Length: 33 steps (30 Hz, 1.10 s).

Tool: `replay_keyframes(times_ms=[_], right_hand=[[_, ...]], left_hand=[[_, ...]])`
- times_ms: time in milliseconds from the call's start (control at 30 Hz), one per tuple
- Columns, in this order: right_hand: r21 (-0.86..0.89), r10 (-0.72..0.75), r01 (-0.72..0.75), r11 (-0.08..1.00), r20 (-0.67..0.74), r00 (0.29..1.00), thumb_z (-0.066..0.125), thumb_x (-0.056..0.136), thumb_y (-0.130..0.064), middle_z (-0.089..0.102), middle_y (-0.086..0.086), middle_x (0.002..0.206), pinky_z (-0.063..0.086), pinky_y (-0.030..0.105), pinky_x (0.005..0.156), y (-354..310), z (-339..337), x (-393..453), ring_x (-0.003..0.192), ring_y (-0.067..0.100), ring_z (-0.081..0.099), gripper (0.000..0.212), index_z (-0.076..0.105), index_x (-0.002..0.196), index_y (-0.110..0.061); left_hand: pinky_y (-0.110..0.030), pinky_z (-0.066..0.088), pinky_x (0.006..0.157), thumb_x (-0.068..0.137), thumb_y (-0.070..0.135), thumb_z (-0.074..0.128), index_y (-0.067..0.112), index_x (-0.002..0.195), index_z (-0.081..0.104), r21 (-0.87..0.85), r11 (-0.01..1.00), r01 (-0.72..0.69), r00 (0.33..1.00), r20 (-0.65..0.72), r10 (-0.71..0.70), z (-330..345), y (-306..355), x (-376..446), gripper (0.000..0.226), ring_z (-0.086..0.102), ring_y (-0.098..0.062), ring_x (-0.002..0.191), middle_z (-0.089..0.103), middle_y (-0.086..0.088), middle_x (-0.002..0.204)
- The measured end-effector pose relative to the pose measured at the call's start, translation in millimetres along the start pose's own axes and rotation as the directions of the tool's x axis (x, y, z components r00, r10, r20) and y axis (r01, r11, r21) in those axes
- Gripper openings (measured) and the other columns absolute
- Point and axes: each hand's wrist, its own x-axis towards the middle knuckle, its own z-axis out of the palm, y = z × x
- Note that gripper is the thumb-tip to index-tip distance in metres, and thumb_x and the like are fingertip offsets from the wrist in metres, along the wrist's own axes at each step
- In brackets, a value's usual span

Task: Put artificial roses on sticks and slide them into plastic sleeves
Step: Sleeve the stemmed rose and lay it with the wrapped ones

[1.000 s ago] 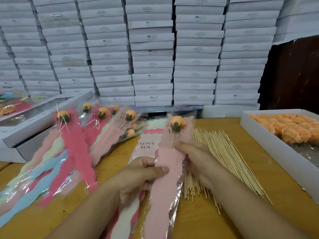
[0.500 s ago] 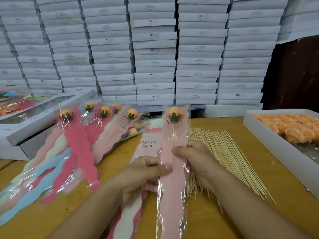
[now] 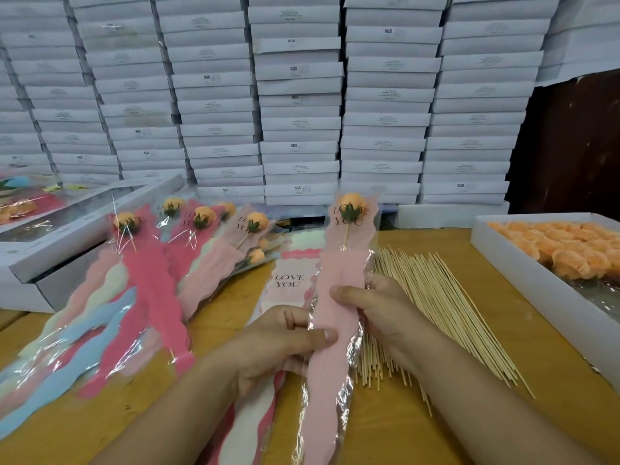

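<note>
A pale pink plastic sleeve (image 3: 339,297) is held upright-tilted over the wooden table. Inside its top sits an orange artificial rose (image 3: 352,204) on a thin stick (image 3: 346,234), behind the "LOVE YOU" print. My left hand (image 3: 285,340) pinches the sleeve's left edge with the thumb on its front. My right hand (image 3: 375,307) grips the sleeve from the right, a little higher, thumb across the front. Beneath lies a stack of empty sleeves (image 3: 288,283). A fan of bare wooden sticks (image 3: 432,303) lies just right of my hands.
Several filled sleeves with roses (image 3: 161,270) lie fanned at the left. A white box of loose orange roses (image 3: 570,250) stands at the right edge. A windowed white box (image 3: 67,229) sits at the back left. Stacked white boxes (image 3: 302,95) wall off the back.
The sleeve with the rose has risen and stands more upright. Both hands have shifted slightly along it while keeping hold.
</note>
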Motion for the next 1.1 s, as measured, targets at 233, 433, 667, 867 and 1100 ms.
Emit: replay_keyframes(times_ms=[233, 433, 667, 867, 1100], right_hand=[[0.114, -0.030, 0.054, 0.992, -0.204, 0.978, 0.069, 0.086, -0.004, 0.078, 0.005, 0.085, 0.056, 0.027, 0.061, -6.2, -14.9, 7.3, 0.074, 0.019, 0.074, 0.009, 0.072, 0.092, -0.011], [0.073, -0.007, 0.020, 0.997, -0.169, 0.986, 0.070, 0.088, -0.007, 0.078, 0.005, 0.087, 0.059, 0.035, 0.072, -5.2, -13.3, 5.9, 0.079, 0.021, 0.074, 0.007, 0.072, 0.092, -0.012], [-0.070, -0.009, 0.007, 0.997, -0.022, 1.000, 0.067, 0.089, -0.007, 0.077, 0.009, 0.093, 0.059, 0.028, 0.062, -7.1, -1.3, -3.7, 0.080, 0.020, 0.073, 0.012, 0.074, 0.098, -0.011], [-0.088, 0.027, -0.024, 0.996, 0.042, 0.999, 0.066, 0.089, -0.004, 0.078, 0.005, 0.094, 0.057, 0.026, 0.062, -6.9, -2.9, -5.3, 0.084, 0.021, 0.075, 0.018, 0.073, 0.102, -0.014], [-0.091, -0.045, 0.038, 0.995, -0.075, 0.996, 0.069, 0.086, -0.004, 0.077, 0.006, 0.086, 0.055, 0.032, 0.065, -5.5, -1.8, -4.6, 0.073, 0.019, 0.071, 0.013, 0.075, 0.095, -0.011]], left_hand=[[-0.020, 0.058, 0.056, 0.079, 0.022, 0.085, 0.013, 0.092, 0.078, 0.047, 0.996, 0.073, 0.994, 0.078, -0.077, -2.3, -2.5, 1.6, 0.018, 0.066, -0.007, 0.059, 0.070, 0.001, 0.073], [-0.023, 0.059, 0.057, 0.065, 0.027, 0.091, 0.001, 0.096, 0.073, 0.066, 0.996, 0.055, 0.998, -0.003, -0.055, -2.8, -5.1, 4.8, 0.045, 0.064, -0.012, 0.060, 0.065, -0.009, 0.075], [-0.021, 0.057, 0.056, 0.068, 0.023, 0.093, -0.016, 0.108, 0.062, -0.023, 1.000, 0.011, 0.994, -0.104, -0.013, -4.3, -5.5, 7.4, 0.064, 0.060, -0.016, 0.066, 0.056, -0.022, 0.093], [-0.022, 0.059, 0.059, 0.061, 0.030, 0.089, -0.011, 0.105, 0.066, -0.021, 1.000, 0.010, 0.994, -0.113, -0.012, -2.0, -3.3, 6.2, 0.064, 0.061, -0.017, 0.070, 0.059, -0.022, 0.093], [-0.023, 0.058, 0.061, 0.067, 0.025, 0.093, 0.015, 0.091, 0.080, -0.032, 0.999, 0.016, 0.998, -0.064, -0.018, -1.4, -3.3, 5.1, 0.029, 0.066, -0.012, 0.071, 0.067, -0.010, 0.088]])
